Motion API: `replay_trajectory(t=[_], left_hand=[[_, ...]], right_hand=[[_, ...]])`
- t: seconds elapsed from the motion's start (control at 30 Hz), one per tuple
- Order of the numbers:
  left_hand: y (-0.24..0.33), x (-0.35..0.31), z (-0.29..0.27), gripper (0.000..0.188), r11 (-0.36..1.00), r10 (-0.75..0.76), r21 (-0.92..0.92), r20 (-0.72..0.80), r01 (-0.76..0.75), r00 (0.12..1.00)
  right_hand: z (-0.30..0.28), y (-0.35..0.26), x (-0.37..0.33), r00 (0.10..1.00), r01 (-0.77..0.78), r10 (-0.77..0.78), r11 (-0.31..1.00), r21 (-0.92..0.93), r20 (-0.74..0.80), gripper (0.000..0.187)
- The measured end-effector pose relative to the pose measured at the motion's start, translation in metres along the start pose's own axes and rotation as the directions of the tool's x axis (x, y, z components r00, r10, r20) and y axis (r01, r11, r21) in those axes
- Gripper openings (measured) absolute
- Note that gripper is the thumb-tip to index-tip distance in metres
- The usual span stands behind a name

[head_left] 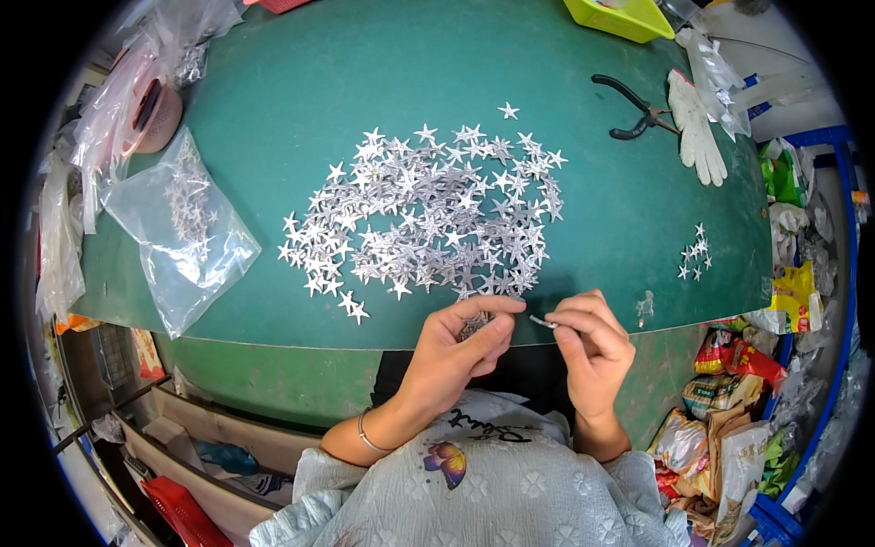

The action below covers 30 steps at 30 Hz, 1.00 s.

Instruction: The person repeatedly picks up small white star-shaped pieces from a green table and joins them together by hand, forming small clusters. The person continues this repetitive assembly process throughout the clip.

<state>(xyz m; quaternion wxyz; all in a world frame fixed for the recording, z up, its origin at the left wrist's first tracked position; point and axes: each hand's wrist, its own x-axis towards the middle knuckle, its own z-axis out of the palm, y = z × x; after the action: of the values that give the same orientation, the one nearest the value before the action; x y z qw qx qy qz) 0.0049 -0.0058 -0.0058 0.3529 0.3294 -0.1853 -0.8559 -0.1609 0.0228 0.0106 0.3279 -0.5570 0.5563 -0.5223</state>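
Observation:
A broad heap of small silver star-shaped pieces point(419, 214) lies spread over the green table. Just in front of it, my left hand point(460, 342) is curled around several of these stars, which show between thumb and fingers. My right hand point(591, 351) pinches one small silver piece point(543, 322) between thumb and forefinger. That piece is seen nearly edge-on and looks like one of the stars. The two hands are a little apart at the table's front edge.
To the left a clear plastic bag point(187, 232) holds more stars, near a pink basket point(157, 117). A few stars point(697, 252) lie apart at the right. Black-handled pliers point(643, 114), a white glove point(695, 128) and a yellow-green basket point(624, 20) stand at the far right.

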Motion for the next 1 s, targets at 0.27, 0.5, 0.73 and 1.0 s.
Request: replay_trajectory(t=[0.27,0.5,0.73,1.0], left_hand=[[0.006,-0.004,0.007,0.024,0.916,0.157,0.37,0.027,-0.156,0.987],[0.006,-0.005,0.009,0.015,0.863,0.24,0.442,0.065,-0.244,0.968],[0.002,-0.005,0.002,0.008,0.86,0.211,0.459,0.08,-0.224,0.974],[0.002,-0.007,-0.002,0.017,0.98,-0.044,0.197,0.106,0.023,0.993]], right_hand=[[0.001,-0.005,0.004,0.969,0.246,-0.232,0.945,-0.216,0.088,0.025],[0.002,-0.003,0.003,0.968,0.25,-0.24,0.945,-0.208,0.074,0.025],[0.001,0.0,0.002,0.982,0.158,-0.149,0.985,-0.074,0.113,0.015],[-0.001,0.003,0.008,0.983,0.056,-0.047,0.997,-0.046,0.176,0.012]])
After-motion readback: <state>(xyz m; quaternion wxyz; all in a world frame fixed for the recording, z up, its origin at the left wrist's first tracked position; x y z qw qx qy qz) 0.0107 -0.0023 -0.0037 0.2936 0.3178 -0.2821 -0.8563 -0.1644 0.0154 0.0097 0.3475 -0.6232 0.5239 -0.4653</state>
